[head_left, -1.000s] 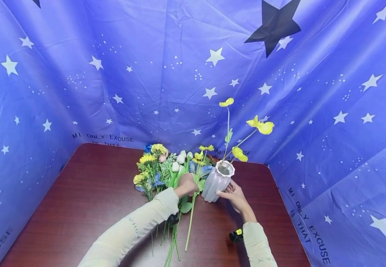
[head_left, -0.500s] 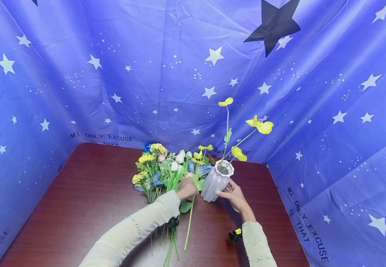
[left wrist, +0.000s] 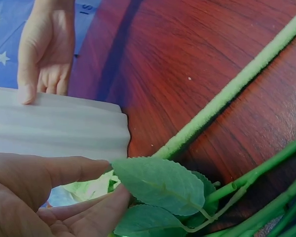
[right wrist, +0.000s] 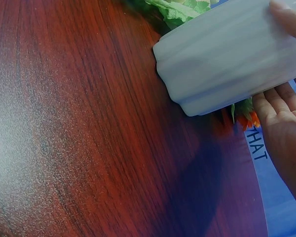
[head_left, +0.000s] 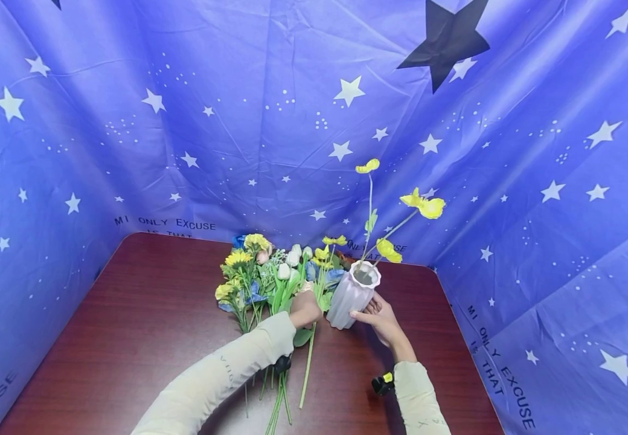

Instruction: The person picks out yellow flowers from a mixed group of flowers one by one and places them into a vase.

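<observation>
"So, what's nearest you?"

"Green stems (head_left: 277, 405), their ends pointing my way across the table (head_left: 156, 326). They're laid like that, I'd guess, so the ends come easily to hand."

"And your left hand (head_left: 305, 309)?"

"It's in among the stems just beside the vase (head_left: 349, 302), fingertips drawn close at a green leaf (left wrist: 158, 181). The leaf partly covers them, so I can't tell whether they pinch it, a stem, or nothing."

"The right hand (head_left: 381, 321)?"

"That one grips the vase, thumb on one side, fingers on the other. The vase leans to my right, and I suppose I hold it because the tall yellow flowers (head_left: 424, 204) in it could topple it. Whether its base touches the table, I can't tell."

"Why do those flowers splay?"

"Probably the mouth is roomy for such thin stalks."

"And past that?"

"White tulips (head_left: 284, 271) beyond my left hand, yellow blooms (head_left: 238, 258) left of them, then a starry blue curtain (head_left: 265, 139)."
</observation>
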Available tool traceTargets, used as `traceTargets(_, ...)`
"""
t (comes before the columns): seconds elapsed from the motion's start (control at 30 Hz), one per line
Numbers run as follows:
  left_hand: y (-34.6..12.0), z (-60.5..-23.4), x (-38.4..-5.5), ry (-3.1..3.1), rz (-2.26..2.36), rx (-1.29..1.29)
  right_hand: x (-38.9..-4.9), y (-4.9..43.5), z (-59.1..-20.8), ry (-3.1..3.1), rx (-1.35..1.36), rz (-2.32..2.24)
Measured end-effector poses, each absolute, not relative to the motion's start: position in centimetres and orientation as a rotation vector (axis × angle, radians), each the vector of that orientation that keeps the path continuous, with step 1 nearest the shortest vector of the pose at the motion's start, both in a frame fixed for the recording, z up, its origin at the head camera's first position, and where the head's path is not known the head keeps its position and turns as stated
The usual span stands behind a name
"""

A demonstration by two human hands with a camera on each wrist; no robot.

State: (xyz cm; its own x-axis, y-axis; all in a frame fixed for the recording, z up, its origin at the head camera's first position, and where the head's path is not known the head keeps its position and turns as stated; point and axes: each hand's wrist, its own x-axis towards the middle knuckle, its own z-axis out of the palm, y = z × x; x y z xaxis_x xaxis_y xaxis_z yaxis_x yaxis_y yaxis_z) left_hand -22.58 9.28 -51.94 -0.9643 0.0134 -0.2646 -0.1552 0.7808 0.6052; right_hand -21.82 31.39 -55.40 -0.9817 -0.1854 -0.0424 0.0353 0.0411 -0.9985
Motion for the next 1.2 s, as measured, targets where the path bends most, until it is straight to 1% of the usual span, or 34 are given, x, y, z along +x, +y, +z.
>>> traceTargets(0.27,9.4,-52.6,-22.5,2.819,0.944,-0.029,-21.7,31.4,-55.3,2.147,-0.162,-2.061)
traceTargets(0.57,9.9,-53.8,-23.0,2.866,0.864,-0.063,-21.8,31.6,-55.7,2.138,-0.177,-2.073)
traceTargets(1.2,10.2,-53.9,-23.4,2.871,0.83,-0.119,-21.9,31.5,-55.6,2.15,-0.165,-2.052)
